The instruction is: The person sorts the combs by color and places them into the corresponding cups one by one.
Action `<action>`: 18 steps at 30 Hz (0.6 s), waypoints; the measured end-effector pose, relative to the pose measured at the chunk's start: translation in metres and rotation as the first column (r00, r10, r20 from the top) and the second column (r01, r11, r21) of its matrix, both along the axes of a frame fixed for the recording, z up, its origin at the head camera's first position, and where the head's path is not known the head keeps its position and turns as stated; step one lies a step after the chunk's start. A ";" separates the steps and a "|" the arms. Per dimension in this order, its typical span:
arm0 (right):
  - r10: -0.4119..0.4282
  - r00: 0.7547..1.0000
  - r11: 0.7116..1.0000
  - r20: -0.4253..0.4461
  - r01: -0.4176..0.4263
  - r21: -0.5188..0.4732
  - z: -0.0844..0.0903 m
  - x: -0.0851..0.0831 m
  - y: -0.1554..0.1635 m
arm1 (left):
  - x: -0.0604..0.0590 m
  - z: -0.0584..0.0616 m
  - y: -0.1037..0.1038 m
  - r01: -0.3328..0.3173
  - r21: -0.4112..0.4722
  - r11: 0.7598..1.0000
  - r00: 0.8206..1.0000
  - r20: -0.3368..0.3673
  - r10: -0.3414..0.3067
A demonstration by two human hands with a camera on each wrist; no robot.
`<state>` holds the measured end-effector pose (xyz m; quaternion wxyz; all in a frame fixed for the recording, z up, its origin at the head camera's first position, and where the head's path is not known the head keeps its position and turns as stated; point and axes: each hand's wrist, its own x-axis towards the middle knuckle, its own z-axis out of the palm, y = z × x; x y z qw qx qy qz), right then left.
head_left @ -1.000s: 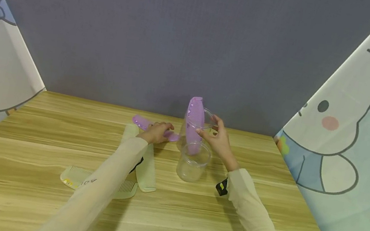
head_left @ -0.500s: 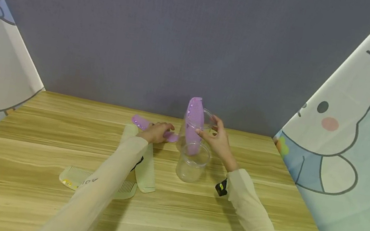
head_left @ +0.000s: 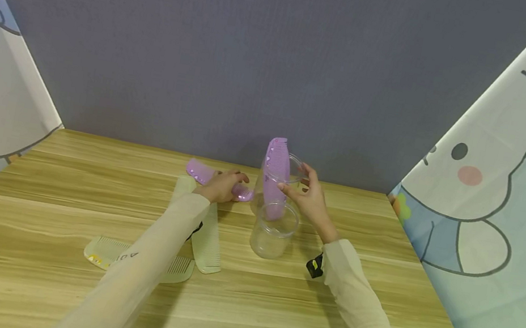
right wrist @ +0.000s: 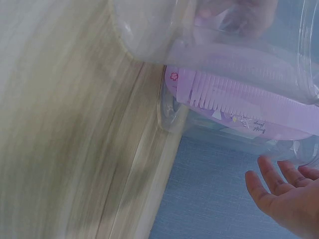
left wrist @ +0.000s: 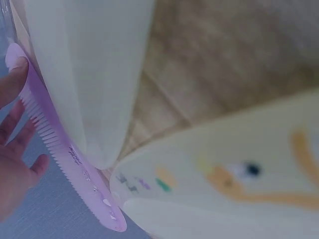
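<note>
while left hand [head_left: 223, 186] grips purple comb [head_left: 200, 171]; right hand [head_left: 311, 197] by cup [head_left: 287, 176]

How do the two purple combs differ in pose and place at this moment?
The purple comb in the cup stands upright, its top poking above the rim of the tall clear cup; the purple comb on the table lies flat on the wood. The left hand grips the flat one, while the right hand is by the cup and not on the standing comb. Both are the same lilac colour with small printed marks.
</note>
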<state>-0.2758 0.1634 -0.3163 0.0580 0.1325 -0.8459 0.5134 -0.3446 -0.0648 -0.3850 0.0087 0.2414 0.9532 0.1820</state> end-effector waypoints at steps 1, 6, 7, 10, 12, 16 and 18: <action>0.000 1.000 1.000 0.001 0.000 0.001 0.000 0.000 0.000 | 0.000 0.000 0.000 0.000 0.002 1.000 1.000 -0.002 0.000; 0.000 1.000 1.000 0.003 0.000 0.003 0.000 0.000 -0.001 | -0.001 0.002 0.000 0.005 0.006 1.000 1.000 -0.026 -0.005; 0.001 1.000 1.000 0.002 -0.001 0.001 0.000 0.000 -0.001 | 0.000 0.003 0.000 0.005 0.009 1.000 1.000 -0.030 -0.005; 0.000 1.000 1.000 0.000 0.000 0.000 0.000 0.000 -0.001 | 0.001 0.006 -0.001 0.006 0.019 1.000 0.999 -0.037 -0.005; -0.002 1.000 1.000 -0.007 0.002 0.002 -0.005 -0.004 0.001 | 0.002 0.007 -0.001 0.004 0.028 1.000 0.999 -0.034 -0.003; -0.007 1.000 1.000 -0.012 0.007 0.004 -0.016 -0.016 0.006 | 0.001 0.007 -0.002 0.015 0.041 0.999 0.999 -0.052 -0.013; -0.008 1.000 1.000 -0.012 0.008 -0.002 -0.017 -0.018 0.007 | 0.000 0.008 -0.003 0.025 0.046 0.999 0.998 -0.062 -0.022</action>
